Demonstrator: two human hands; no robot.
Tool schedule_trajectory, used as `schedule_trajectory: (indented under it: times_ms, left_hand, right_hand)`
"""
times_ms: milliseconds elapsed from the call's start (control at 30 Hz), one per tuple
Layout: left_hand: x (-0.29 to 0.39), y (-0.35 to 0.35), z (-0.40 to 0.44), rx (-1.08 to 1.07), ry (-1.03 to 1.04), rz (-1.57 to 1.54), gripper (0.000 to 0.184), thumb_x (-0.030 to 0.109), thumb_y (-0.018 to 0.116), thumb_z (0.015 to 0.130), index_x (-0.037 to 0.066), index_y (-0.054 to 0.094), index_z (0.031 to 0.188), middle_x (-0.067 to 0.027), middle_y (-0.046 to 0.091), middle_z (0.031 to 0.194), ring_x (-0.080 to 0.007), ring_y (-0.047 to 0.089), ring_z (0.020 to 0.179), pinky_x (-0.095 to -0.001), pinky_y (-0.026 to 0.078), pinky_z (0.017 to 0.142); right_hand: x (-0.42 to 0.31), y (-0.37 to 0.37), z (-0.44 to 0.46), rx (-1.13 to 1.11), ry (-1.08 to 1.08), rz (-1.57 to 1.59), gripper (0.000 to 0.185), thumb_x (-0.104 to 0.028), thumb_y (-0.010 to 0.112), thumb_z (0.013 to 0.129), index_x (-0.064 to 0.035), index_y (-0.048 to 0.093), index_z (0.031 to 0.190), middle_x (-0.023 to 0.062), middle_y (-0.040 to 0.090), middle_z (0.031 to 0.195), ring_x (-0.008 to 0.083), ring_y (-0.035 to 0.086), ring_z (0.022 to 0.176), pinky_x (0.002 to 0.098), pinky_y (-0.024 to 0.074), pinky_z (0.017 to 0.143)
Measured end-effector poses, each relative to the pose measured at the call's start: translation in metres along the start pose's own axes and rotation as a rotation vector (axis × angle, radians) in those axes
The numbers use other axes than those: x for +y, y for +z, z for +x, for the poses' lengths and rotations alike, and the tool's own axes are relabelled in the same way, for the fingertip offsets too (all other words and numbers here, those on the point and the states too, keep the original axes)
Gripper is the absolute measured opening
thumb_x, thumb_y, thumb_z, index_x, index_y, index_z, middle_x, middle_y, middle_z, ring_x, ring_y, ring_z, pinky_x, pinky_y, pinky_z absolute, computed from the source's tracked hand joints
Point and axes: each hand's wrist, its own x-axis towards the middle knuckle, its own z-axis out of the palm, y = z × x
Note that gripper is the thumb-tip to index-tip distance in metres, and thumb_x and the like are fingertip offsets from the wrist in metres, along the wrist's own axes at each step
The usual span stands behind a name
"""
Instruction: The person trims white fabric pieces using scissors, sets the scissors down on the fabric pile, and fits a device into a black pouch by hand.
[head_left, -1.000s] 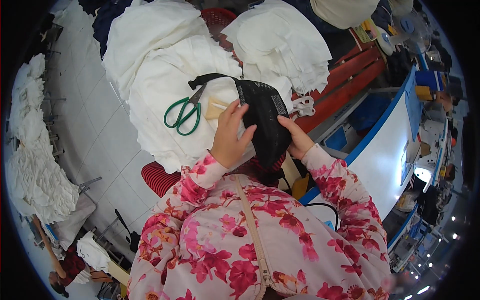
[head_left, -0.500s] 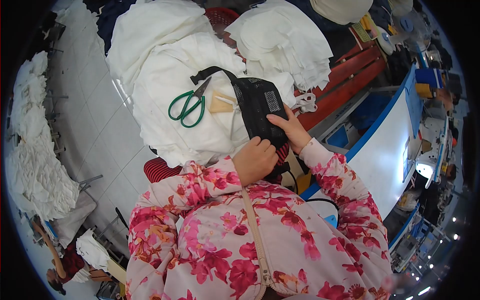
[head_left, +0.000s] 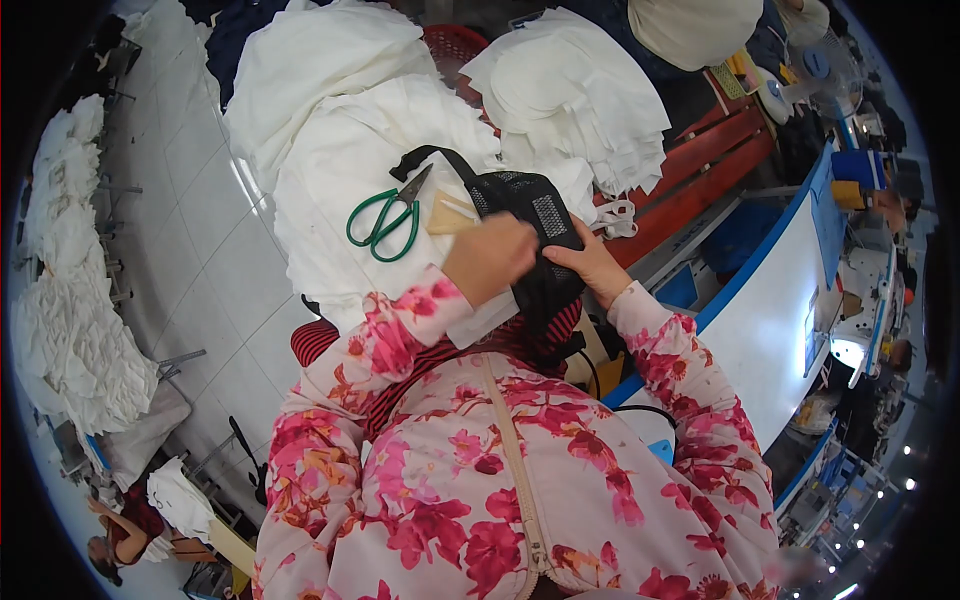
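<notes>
A black mesh pouch with a strap lies across my lap and the edge of the white fabric pile. My right hand grips the pouch's right side, thumb on top. Over its left side is my left hand, slightly blurred, with fingers curled closed; whatever they pinch is hidden. Green-handled scissors rest on the white fabric, blades partly apart. Between scissors and pouch sits a tan, flat piece with a small white strip on it.
Stacked white cut pieces lie beyond the pouch, near a red basket. A red slatted bench and a white blue-edged table stand on the right. At far left are more white fabric heaps and another person.
My left hand has moved up across the pouch from its lower edge. The right hand keeps its hold on the pouch. The view has shifted slightly.
</notes>
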Motion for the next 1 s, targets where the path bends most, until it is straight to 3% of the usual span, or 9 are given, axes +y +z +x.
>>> schedule_trajectory:
  times_ms: [167,200,233,300,433,533,567,700,1000]
  left_hand:
    - [-0.062,0.002,0.018,0.223,-0.699,-0.265,0.023,0.022,0.064,0.085,-0.001,0.061,0.085,-0.0077,0.057,0.068,-0.0158,0.053,0.061,-0.0311,0.042,0.056]
    - [-0.074,0.007,0.016,0.246,-0.794,-0.307,0.024,0.023,0.064,0.086,-0.001,0.061,0.084,-0.0066,0.057,0.067,-0.0136,0.052,0.06,-0.0302,0.041,0.056]
    - [-0.081,0.011,0.013,0.238,-0.757,-0.284,0.024,0.022,0.063,0.084,-0.002,0.062,0.085,-0.0139,0.059,0.072,-0.0247,0.057,0.065,-0.035,0.045,0.062]
    - [-0.069,0.005,0.015,0.235,-0.752,-0.288,0.022,0.02,0.064,0.083,-0.001,0.063,0.087,-0.0138,0.06,0.079,-0.0242,0.057,0.066,-0.0345,0.046,0.062]
    - [-0.021,-0.009,0.018,0.318,-0.68,-0.429,0.018,0.016,0.067,0.08,0.003,0.064,0.091,-0.0118,0.059,0.099,-0.025,0.058,0.078,-0.0345,0.046,0.069]
    - [-0.013,-0.013,0.001,0.221,-0.151,0.018,0.023,0.014,0.069,0.076,0.007,0.064,0.096,-0.0082,0.056,0.109,-0.0277,0.054,0.095,-0.0366,0.042,0.081]
    - [-0.003,-0.014,-0.005,0.132,-0.191,0.028,0.025,0.017,0.07,0.074,0.009,0.064,0.097,-0.0057,0.057,0.108,-0.0305,0.046,0.11,-0.0434,0.034,0.093]
    - [0.014,-0.018,-0.007,-0.025,-0.173,0.15,0.031,0.024,0.07,0.074,0.011,0.064,0.102,-0.0068,0.057,0.113,-0.0323,0.04,0.12,-0.047,0.026,0.099]
    - [0.01,-0.006,-0.01,-0.049,-0.286,-0.053,0.037,0.022,0.073,0.073,0.008,0.058,0.104,-0.0178,0.043,0.127,-0.0398,0.036,0.121,-0.047,0.033,0.099]
  right_hand:
    - [-0.002,0.0,0.002,-0.024,-0.038,-0.104,0.083,-0.022,0.081,0.07,-0.0019,0.037,0.138,0.0136,0.051,0.123,0.0205,0.052,0.111,0.0306,0.0416,0.094]
    - [-0.004,0.003,-0.003,0.097,-0.211,-0.357,0.082,-0.022,0.08,0.069,-0.002,0.039,0.137,0.0149,0.05,0.124,0.0228,0.051,0.111,0.0326,0.0408,0.095]
    - [-0.008,0.008,-0.012,0.217,-0.388,-0.61,0.08,-0.023,0.08,0.068,-0.0021,0.041,0.135,0.0161,0.048,0.124,0.0251,0.05,0.112,0.0346,0.0399,0.096]
    - [-0.02,0.025,-0.026,0.305,-0.66,-0.848,0.071,-0.025,0.08,0.066,-0.005,0.05,0.127,0.0192,0.043,0.124,0.0342,0.046,0.115,0.0415,0.0372,0.098]
    - [-0.014,0.036,-0.032,0.293,-0.65,-0.918,0.054,-0.019,0.074,0.072,-0.0096,0.056,0.122,0.0164,0.048,0.123,0.0356,0.051,0.109,0.0402,0.0423,0.092]
    - [-0.013,0.033,-0.033,0.344,-0.727,-0.892,0.044,-0.009,0.068,0.076,-0.0077,0.057,0.118,0.0156,0.052,0.12,0.0341,0.058,0.1,0.0378,0.0476,0.085]
    - [-0.014,0.032,-0.032,0.373,-0.758,-0.902,0.039,-0.007,0.065,0.076,-0.0073,0.058,0.115,0.0155,0.053,0.119,0.034,0.059,0.097,0.0375,0.0486,0.083]
    - [-0.016,0.028,-0.031,0.429,-0.765,-0.965,0.029,0.0,0.058,0.079,-0.0065,0.059,0.107,0.016,0.055,0.117,0.0346,0.061,0.093,0.0383,0.0508,0.078]
    - [-0.023,0.039,-0.025,0.473,-0.751,-1.048,0.035,-0.006,0.06,0.083,-0.0078,0.057,0.117,0.0188,0.054,0.122,0.0362,0.061,0.098,0.0393,0.0506,0.08]
